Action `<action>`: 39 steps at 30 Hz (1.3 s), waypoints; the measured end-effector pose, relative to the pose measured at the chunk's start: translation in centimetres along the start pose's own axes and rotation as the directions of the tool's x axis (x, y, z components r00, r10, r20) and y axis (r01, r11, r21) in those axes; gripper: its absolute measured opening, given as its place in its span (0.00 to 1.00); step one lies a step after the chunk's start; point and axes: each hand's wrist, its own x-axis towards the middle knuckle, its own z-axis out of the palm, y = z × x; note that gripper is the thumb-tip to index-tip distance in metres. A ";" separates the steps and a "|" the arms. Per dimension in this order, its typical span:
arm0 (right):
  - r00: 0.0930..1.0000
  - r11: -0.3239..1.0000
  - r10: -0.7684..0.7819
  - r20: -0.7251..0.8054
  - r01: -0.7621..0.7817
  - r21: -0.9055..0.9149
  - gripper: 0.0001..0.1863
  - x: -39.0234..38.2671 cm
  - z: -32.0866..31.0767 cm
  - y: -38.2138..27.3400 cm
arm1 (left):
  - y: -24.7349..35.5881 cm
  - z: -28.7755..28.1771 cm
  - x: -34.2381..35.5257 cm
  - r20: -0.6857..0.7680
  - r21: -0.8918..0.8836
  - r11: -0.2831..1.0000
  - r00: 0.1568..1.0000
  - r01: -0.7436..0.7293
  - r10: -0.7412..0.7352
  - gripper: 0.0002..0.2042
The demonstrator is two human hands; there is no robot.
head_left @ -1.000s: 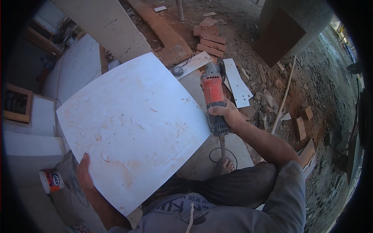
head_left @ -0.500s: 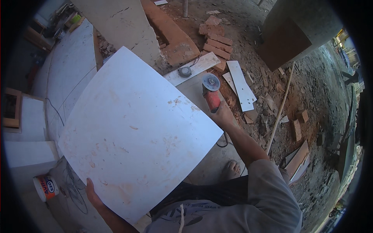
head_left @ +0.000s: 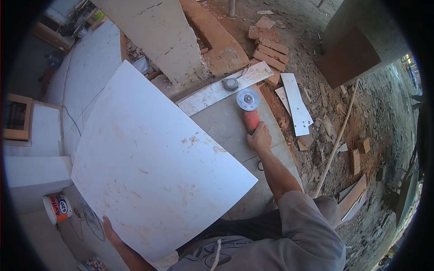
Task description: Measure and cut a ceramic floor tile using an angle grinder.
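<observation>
A large white tile with brownish smudges is tilted in front of me. My left hand grips its lower left edge; the thumb shows on the face and the other fingers are hidden behind. To the right, my right hand is wrapped round the body of a red angle grinder. The grinder's round disc points away from me, above the grey slab. Just beyond it, a round tape measure lies on a long white strip.
Stacked bricks lie beyond the slab, beside white offcuts. A long pole crosses the rubble on the right. A concrete column rises at the far right. At the lower left stands a white bucket near loose cable.
My right hand has lowered slightly toward me with the grinder. The tile has shifted down and left relative to the slab, showing more of the white strip. The view has turned a little.
</observation>
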 end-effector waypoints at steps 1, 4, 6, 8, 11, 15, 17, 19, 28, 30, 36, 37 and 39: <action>1.000 1.000 0.014 -0.002 -0.014 -0.007 0.29 -0.1 0.0 -0.1 | 0.1 -0.1 -0.1 -0.001 0.003 1.000 1.000 0.003 -0.003 0.31; 1.000 0.999 0.015 -0.010 -0.016 -0.030 0.33 -0.3 0.4 -0.9 | 0.2 -0.1 0.1 0.013 -0.001 1.000 1.000 -0.010 0.010 0.31; 0.999 0.999 0.041 0.013 -0.041 -0.018 0.34 -0.3 -0.1 -0.7 | -0.1 -0.3 0.6 -0.024 0.035 0.999 1.000 -0.010 0.011 0.31; 0.997 0.998 0.056 0.045 -0.056 0.008 0.36 -0.3 -0.2 -0.6 | -0.5 -1.8 1.2 -0.035 0.054 0.998 0.999 -0.018 0.020 0.30; 0.998 0.999 0.042 0.039 -0.042 -0.006 0.37 -0.2 -0.4 -0.3 | -0.3 -1.1 1.2 -0.001 0.028 1.000 1.000 -0.005 0.005 0.30; 0.988 0.999 0.043 -0.152 -0.038 0.037 0.39 -0.9 -0.5 0.2 | -0.4 0.3 0.5 0.024 -0.046 0.999 1.000 0.013 -0.012 0.29; 0.952 0.868 0.283 -0.115 -0.203 0.453 0.38 -0.1 -2.0 4.7 | -0.9 1.5 1.2 0.031 0.056 0.998 1.000 -0.001 -0.001 0.30; 0.815 0.130 -0.023 0.579 -0.571 0.810 0.37 -4.2 -8.3 -0.2 | 2.8 0.8 -0.6 -0.032 0.124 0.991 0.998 0.052 -0.048 0.30; 0.753 0.918 -0.164 0.638 -0.120 0.378 0.23 -20.3 -23.0 -16.9 | 13.8 -1.9 -4.9 -0.097 0.223 0.860 0.888 0.459 -0.449 0.27; 0.801 0.989 0.007 0.598 -0.096 0.117 0.26 -22.8 -24.6 -18.1 | 18.0 -2.4 -6.2 -0.114 0.221 0.798 0.827 0.561 -0.550 0.25; 0.814 0.999 -0.027 0.580 -0.002 0.049 0.32 -29.8 -31.3 -30.8 | 36.2 -5.3 -6.2 -0.206 0.148 0.829 0.837 0.539 -0.507 0.20; 0.806 0.998 -0.054 0.590 0.033 0.047 0.32 -29.9 -31.4 -33.6 | 39.8 -5.5 -4.7 -0.190 0.166 0.847 0.859 0.505 -0.475 0.19; 0.811 0.977 0.013 0.585 -0.135 0.166 0.33 -30.7 -32.0 -38.9 | 46.0 -6.1 -2.0 -0.152 0.197 0.868 0.889 0.456 -0.432 0.19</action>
